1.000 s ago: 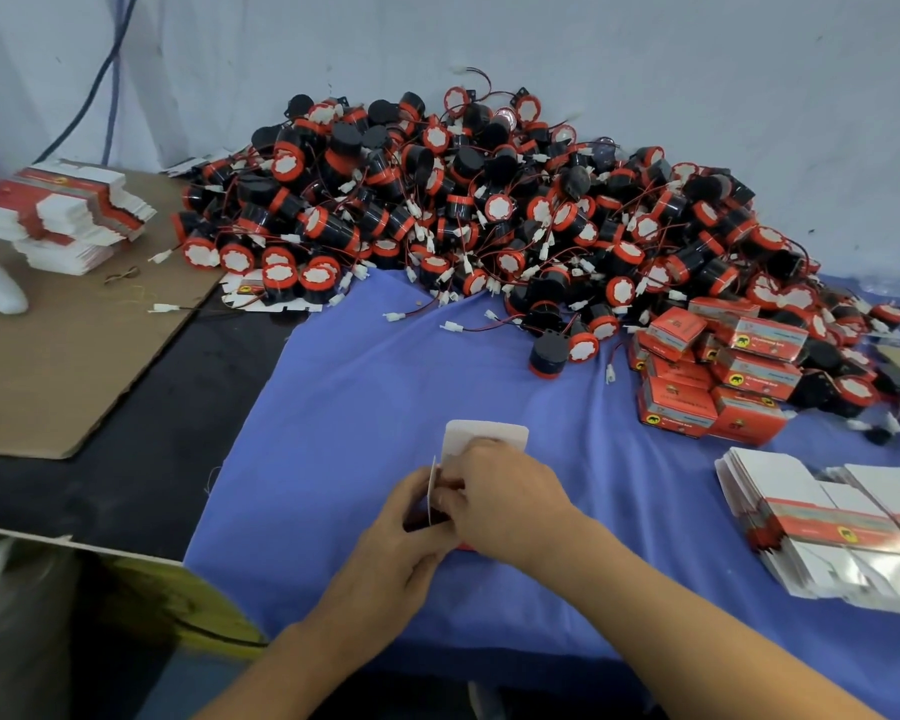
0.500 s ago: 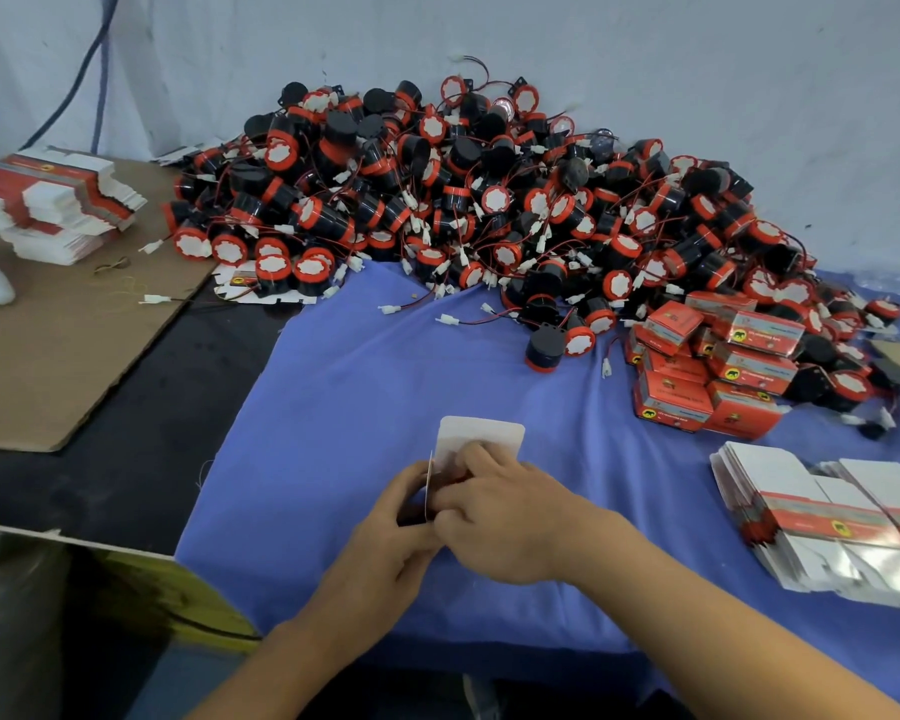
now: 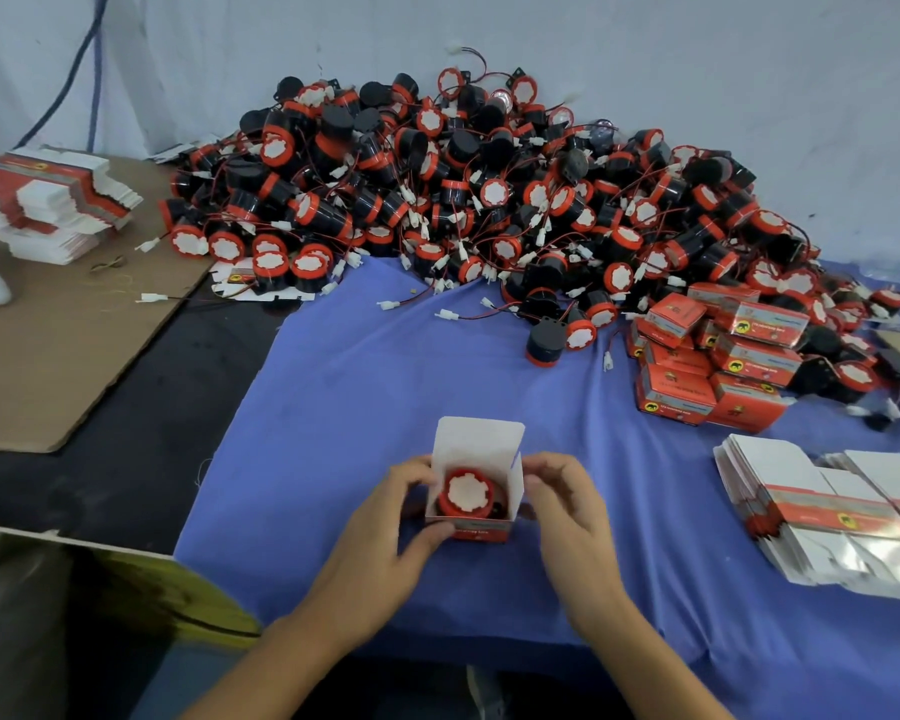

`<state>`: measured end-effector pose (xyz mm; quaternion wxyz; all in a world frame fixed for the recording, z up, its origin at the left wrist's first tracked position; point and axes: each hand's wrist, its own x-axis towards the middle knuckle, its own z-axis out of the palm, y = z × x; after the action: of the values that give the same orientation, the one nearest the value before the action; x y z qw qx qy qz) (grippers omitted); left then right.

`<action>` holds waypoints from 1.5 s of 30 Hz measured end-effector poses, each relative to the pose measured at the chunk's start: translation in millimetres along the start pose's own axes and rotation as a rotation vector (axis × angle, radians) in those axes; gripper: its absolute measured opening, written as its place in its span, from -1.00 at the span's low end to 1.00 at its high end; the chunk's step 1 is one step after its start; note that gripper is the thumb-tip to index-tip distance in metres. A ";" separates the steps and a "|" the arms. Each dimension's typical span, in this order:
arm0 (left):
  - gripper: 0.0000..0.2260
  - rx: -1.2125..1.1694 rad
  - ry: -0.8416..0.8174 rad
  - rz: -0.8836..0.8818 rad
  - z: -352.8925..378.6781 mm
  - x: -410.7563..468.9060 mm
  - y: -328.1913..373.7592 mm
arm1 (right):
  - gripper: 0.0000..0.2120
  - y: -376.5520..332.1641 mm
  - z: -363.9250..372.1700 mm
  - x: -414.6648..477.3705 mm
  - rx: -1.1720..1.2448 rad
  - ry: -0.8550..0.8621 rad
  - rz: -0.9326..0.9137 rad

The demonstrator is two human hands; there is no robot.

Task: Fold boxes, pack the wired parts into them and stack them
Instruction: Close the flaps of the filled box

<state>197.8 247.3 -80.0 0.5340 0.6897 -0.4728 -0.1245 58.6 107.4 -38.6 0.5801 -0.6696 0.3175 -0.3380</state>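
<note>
Pale wall behind a black table draped with blue cloth.

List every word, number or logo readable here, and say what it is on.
No text reads clearly.
Packed red boxes: white lettering and a yellow badge with a dark animal, too blurred.
Open box at front centre: print on its red side, blurred.
Flat boxes at right: yellow badge, print too small.

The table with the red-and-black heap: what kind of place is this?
Probably a small hand-packing workshop. What shows it: a big heap of wired parts, closed red boxes stacked beside it, and flat unfolded boxes waiting at the right.
</note>
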 end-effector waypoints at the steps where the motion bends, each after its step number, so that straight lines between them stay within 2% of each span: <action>1: -0.69 0.068 -0.017 0.026 -0.6 1.7 0.7 | -0.77 2.9 2.0 0.6 0.019 -0.042 0.042; 3: -0.79 0.160 -0.027 0.061 -0.1 1.5 1.8 | -0.80 8.4 5.6 2.2 0.093 -0.031 0.122; 6: -0.83 0.135 -0.003 0.050 0.1 2.4 4.8 | -0.56 15.5 8.1 4.6 0.042 -0.059 0.084; 7: -0.86 0.102 0.007 0.051 0.3 3.3 5.6 | -0.54 16.5 9.0 4.2 -0.011 -0.083 0.052; 10: -0.88 -0.024 0.042 0.001 0.4 6.2 5.4 | -0.70 17.9 9.4 1.4 -0.136 -0.095 -0.035; 11: -0.86 -0.059 0.055 -0.027 0.2 6.6 4.4 | -0.73 19.5 6.8 -0.7 -0.168 -0.097 -0.064; 13: -0.71 -0.194 0.078 -0.091 -1.1 5.5 4.3 | -0.74 23.0 -0.2 -5.9 -0.191 -0.135 -0.110; 15: -0.59 -0.283 0.071 -0.118 -4.0 4.9 3.2 | -0.66 23.9 -7.5 -11.1 -0.205 -0.238 -0.126; 17: -0.57 -0.183 0.037 -0.064 -6.6 3.8 1.5 | -0.55 24.0 -11.4 -13.8 -0.258 -0.300 -0.167; 19: -0.62 -0.079 -0.003 -0.008 -8.5 1.5 -1.3 | -0.53 24.1 -11.8 -14.7 -0.285 -0.298 -0.195; 22: -0.59 -0.068 -0.077 -0.013 -9.5 -1.6 0.0 | -0.54 24.0 -10.8 -15.0 -0.277 -0.292 -0.203; 26: -0.64 0.007 -0.024 -0.015 -8.9 0.7 1.4 | -0.58 22.6 -10.6 -14.3 -0.323 -0.282 -0.257; 35: -0.68 0.092 -0.023 0.020 -7.8 -0.4 3.1 | -0.64 26.6 -7.1 -14.4 -0.239 -0.161 -0.279; 42: -0.63 0.213 0.011 0.102 -4.4 -8.3 4.7 | -0.67 28.5 -9.1 -17.8 -0.365 -0.274 -0.265; 45: -0.64 0.356 0.012 0.089 -5.0 -10.6 11.7 | -0.62 26.0 -9.3 -20.7 -0.512 -0.292 -0.365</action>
<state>189.6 259.0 -71.5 0.4113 0.7526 -0.5141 -0.0108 38.3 115.9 -65.3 0.3625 -0.8806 0.1807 -0.2459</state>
